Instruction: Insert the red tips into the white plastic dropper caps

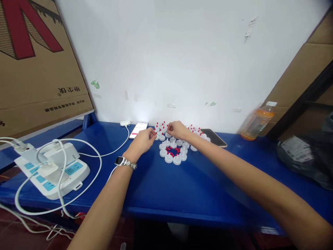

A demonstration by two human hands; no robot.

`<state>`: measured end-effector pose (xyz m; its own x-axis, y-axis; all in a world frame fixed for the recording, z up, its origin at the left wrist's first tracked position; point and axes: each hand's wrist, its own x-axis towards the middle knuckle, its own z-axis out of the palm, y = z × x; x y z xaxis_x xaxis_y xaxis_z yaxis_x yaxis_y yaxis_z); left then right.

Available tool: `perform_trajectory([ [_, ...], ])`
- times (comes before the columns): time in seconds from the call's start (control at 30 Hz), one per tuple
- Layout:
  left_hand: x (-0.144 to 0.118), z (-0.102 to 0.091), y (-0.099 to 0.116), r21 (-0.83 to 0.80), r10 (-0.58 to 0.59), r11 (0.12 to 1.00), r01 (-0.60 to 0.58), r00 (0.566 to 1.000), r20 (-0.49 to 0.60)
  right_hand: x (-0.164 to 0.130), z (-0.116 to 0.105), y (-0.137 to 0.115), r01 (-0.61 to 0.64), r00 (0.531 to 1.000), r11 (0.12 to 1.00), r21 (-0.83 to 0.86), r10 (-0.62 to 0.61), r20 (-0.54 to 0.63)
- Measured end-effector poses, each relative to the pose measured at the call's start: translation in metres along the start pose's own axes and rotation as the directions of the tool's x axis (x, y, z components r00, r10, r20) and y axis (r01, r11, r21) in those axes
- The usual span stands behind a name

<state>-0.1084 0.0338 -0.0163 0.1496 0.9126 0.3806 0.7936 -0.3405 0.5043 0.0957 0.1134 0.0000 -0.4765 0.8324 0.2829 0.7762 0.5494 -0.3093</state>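
**Both hands at the far edge of a cluster of white caps**

A cluster of small white caps with red tips (173,147) sits on the blue table (182,187), near the white wall (182,52). The nearer caps form a rough ring with red pieces in its middle; further caps stand behind it toward the wall.

The left hand (143,139) rests at the cluster's left far edge, fingers curled and drawn together, fingertips touching or just beside a cap. Whether it actually pinches one is too small to tell. A wristwatch (125,162) with a metal band is on the left wrist.

The right hand (177,130) is at the cluster's far side, fingers bent in and closed toward the thumb, over the rear caps. Anything held is hidden by the fingers. The two hands are near each other, not touching.

Just behind the left hand lies a lit phone (138,129) with a white cable. A dark phone (214,137) lies right of the caps. An orange drink bottle (256,122) leans by the wall farther right. A white power strip (53,170) with plugs and cables sits at the table's left end, below a cardboard box (36,59). A dark bag (307,156) lies at the right end.
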Motion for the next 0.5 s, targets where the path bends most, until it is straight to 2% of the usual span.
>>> perform_trajectory([
  [0.1,-0.001,0.005,-0.002,0.002,-0.019,1.000,0.019,0.997,0.070,0.004,0.001,-0.001,0.020,0.996,0.997,-0.073,-0.014,0.088],
  [0.2,-0.003,0.010,0.002,-0.003,-0.014,1.000,0.014,0.993,0.116,0.006,-0.001,-0.007,0.022,0.999,0.993,-0.118,-0.016,0.051],
  [0.27,-0.004,0.012,0.005,-0.007,-0.013,1.000,0.014,0.993,0.119,0.008,0.001,-0.013,0.039,0.999,0.985,-0.167,-0.033,0.041],
  [0.4,-0.006,0.011,0.009,-0.014,-0.015,1.000,0.017,0.994,0.112,0.015,0.008,-0.024,0.094,0.991,0.958,-0.270,-0.064,0.116],
  [0.5,-0.007,0.010,0.010,-0.008,-0.013,1.000,0.013,0.995,0.103,0.017,0.006,-0.026,0.108,0.991,0.952,-0.288,-0.081,0.104],
])
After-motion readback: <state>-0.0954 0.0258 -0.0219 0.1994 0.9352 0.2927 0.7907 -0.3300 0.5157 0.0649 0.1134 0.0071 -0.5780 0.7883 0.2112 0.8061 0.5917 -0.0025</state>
